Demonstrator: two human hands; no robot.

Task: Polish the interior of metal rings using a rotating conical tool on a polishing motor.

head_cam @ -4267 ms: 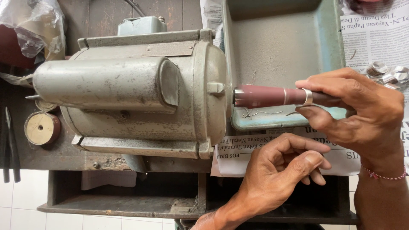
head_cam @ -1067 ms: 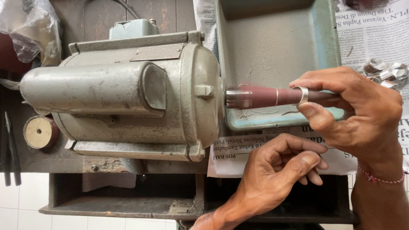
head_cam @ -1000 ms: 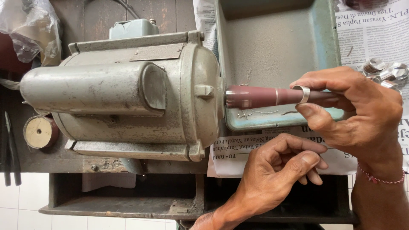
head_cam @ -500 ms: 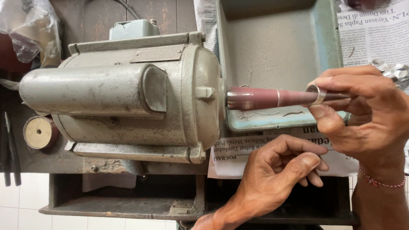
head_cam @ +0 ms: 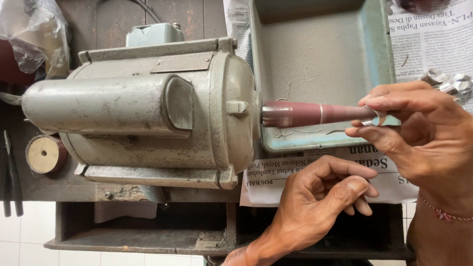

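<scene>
A grey electric motor [head_cam: 148,113] lies on a wooden bench, and a dark red tapered spindle [head_cam: 310,114] sticks out of its right end. My right hand [head_cam: 419,133] pinches a small silver ring [head_cam: 374,118] with thumb and fingers, the ring sitting around the thin far end of the spindle. My left hand [head_cam: 320,202] rests below on the newspaper, fingers curled loosely, holding nothing.
A teal metal tray [head_cam: 379,54] stands behind the spindle with bits of wire in it. Newspaper [head_cam: 433,39] covers the bench on the right, with several silver rings [head_cam: 443,81] on it. A round spool [head_cam: 44,153] and dark pliers [head_cam: 12,177] lie at the left.
My right hand has slid the ring rightward along the spindle toward its thin tip. The left hand has stayed where it was.
</scene>
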